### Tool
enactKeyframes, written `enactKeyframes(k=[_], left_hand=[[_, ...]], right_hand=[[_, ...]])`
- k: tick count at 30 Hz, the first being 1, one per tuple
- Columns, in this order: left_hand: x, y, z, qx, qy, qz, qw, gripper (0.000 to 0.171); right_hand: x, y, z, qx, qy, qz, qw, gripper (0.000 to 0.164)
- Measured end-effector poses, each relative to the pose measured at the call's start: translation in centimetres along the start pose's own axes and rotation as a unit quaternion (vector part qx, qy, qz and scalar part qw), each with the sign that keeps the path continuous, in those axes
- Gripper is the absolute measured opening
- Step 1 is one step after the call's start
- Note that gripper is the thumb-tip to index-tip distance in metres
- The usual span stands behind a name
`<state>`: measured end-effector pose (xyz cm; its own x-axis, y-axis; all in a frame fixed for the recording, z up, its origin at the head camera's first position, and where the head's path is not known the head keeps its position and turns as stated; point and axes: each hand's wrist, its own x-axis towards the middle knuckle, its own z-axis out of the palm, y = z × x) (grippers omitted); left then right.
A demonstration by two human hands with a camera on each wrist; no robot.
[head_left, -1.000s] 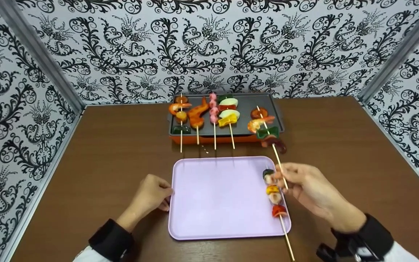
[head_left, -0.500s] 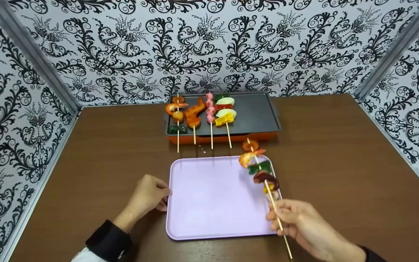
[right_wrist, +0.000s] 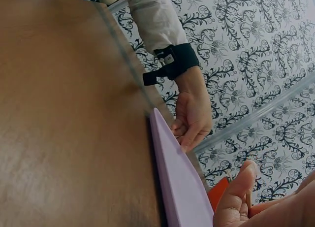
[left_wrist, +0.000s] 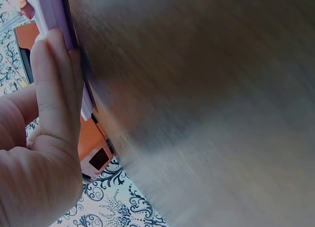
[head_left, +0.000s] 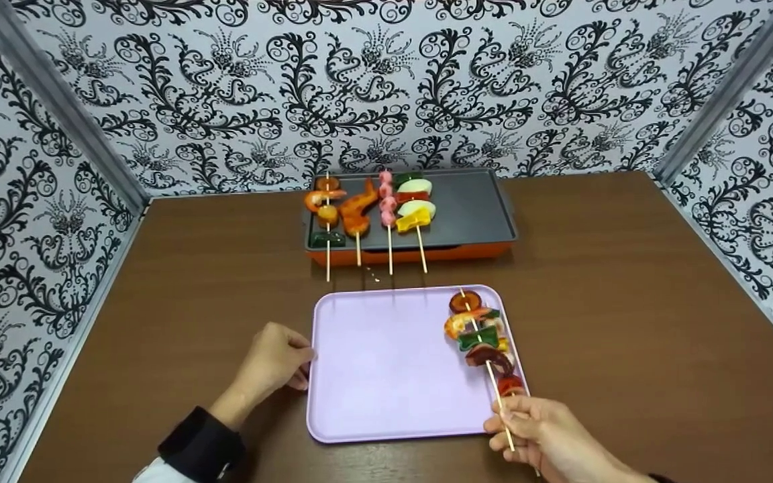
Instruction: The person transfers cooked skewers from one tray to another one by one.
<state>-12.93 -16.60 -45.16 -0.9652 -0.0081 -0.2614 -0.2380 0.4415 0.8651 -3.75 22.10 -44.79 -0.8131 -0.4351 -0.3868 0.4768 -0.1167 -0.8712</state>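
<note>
Forward-left of nearer right hand (head_left: 542, 433): pinching 1 shrimp skewer (head_left: 478, 339) by bare end, aligned lengthwise away; at left hand (head_left: 271, 357), gripping tray (head_left: 386, 365) edge.

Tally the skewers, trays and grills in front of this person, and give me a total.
Skewers: 6 (4 on the grill, 1 in the right hand, 1 lying on the tray)
Trays: 1
Grills: 1
Total: 8

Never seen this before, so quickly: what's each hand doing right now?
Left hand: holding the tray by its left edge.
Right hand: holding a skewer by its stick.
</note>
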Motion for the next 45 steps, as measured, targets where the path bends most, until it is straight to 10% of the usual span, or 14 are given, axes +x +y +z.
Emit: enactKeyframes(k=[16,26,45], left_hand=[[-0.1,-0.1,-0.1,-0.008,-0.011,0.012,0.9998,0.016],[-0.2,-0.1,-0.2,-0.001,-0.004,0.009,1.0,0.016],[-0.1,-0.3,-0.2,0.002,-0.007,0.022,0.9997,0.018]], right_hand=[[-0.1,1.1,0.7,-0.02,0.015,0.033,0.999,0.028],[0.4,-0.1,0.4,-0.221,0.019,0.022,0.975,0.023],[1.3,0.1,0.3,-0.281,0.018,0.014,0.959,0.024]])
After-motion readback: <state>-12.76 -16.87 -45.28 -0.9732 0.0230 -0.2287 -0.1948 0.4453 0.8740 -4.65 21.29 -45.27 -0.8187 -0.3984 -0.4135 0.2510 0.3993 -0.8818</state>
